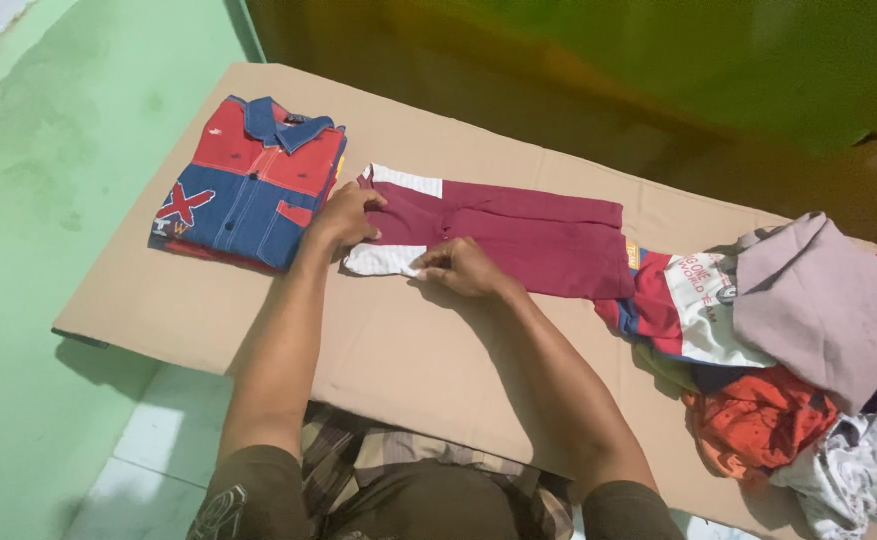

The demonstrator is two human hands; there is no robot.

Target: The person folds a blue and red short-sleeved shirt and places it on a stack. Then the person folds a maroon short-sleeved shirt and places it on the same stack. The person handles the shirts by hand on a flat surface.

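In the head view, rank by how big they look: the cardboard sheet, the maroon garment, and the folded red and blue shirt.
1. cardboard sheet
2. maroon garment
3. folded red and blue shirt, close to the garment, so that ranking is unsure.
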